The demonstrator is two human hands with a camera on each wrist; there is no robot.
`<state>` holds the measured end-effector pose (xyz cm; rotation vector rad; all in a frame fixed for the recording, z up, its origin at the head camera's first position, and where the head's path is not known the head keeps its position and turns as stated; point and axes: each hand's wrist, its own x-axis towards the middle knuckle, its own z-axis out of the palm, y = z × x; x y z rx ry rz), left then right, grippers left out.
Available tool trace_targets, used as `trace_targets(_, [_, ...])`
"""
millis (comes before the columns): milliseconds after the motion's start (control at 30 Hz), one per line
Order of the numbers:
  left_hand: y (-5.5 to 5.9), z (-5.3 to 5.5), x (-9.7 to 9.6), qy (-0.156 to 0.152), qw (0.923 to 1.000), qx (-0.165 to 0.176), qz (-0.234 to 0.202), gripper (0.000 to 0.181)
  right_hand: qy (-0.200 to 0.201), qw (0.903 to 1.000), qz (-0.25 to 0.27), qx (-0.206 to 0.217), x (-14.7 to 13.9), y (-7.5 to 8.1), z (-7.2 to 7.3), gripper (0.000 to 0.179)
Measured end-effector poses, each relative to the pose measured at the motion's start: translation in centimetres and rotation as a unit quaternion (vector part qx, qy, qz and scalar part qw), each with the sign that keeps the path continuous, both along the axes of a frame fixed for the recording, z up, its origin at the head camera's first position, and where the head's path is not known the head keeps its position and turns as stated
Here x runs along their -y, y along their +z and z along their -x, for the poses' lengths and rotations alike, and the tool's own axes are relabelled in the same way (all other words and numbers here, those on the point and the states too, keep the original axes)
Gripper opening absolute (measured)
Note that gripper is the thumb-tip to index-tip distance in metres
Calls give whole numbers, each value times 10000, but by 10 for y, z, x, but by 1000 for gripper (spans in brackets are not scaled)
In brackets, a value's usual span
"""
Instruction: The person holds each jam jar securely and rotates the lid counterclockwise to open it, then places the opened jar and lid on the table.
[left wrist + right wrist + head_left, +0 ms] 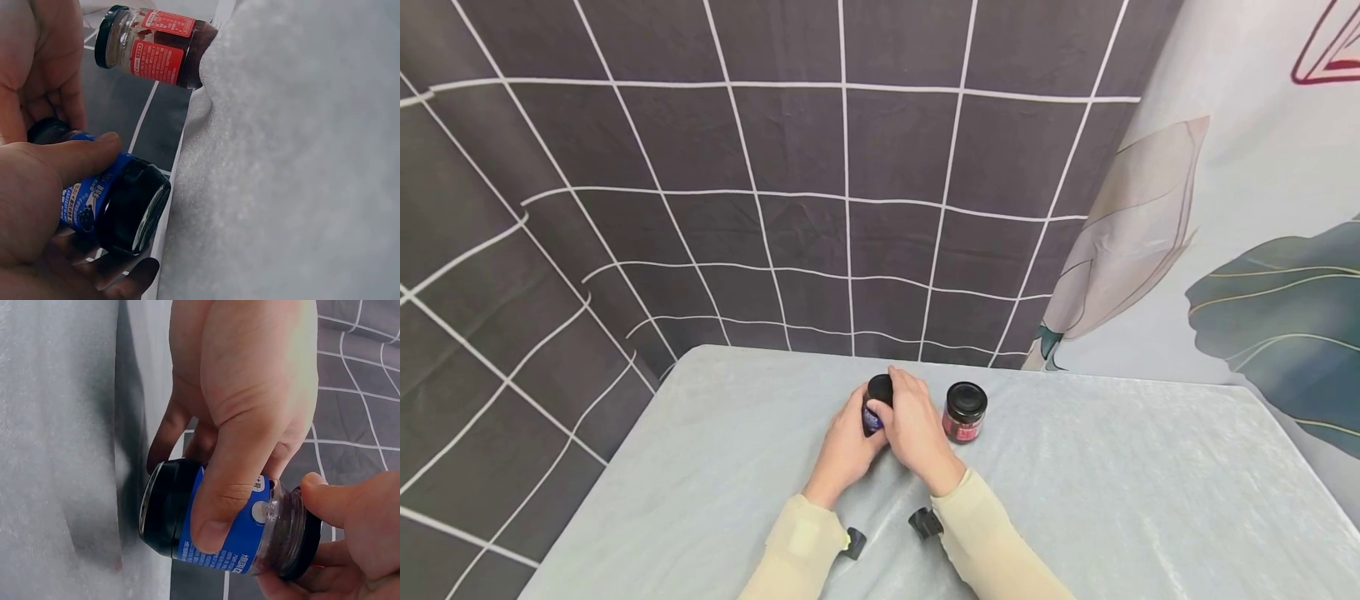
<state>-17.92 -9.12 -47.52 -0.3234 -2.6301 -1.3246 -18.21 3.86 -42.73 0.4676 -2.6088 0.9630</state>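
A glass jar (872, 419) with a blue label and black lid is between both hands, its base close over the cloth. My left hand (842, 442) holds the jar around its body, the thumb lying across the blue label in the left wrist view. At the other end, my right hand (356, 525) grips the black lid (307, 550) between thumb and fingers. In the head view the right hand covers part of the jar. Just right of it a second jar (964, 414), with a red label and black lid, stands upright on the cloth.
A pale grey cloth (1112, 483) covers the table. Behind it hangs a dark curtain (790, 142) with white grid lines, and at right a white one (1247, 192) with leaf prints. Black wrist devices (853, 543) sit under both sleeves.
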Motion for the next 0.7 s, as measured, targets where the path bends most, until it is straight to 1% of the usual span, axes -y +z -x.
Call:
trace_targets(167, [1,0,0,54,10000,4,11,67,32,10000,15,16,-1,0,0,55])
trace_targets(467, [3,0,0,39,10000,-42,-15,64,29,10000,23,21,-2,-1,1,54])
trace_targets(700, [4,2,1,61,9997,-233,2,63,31,10000,64,14,-2,1,0,54])
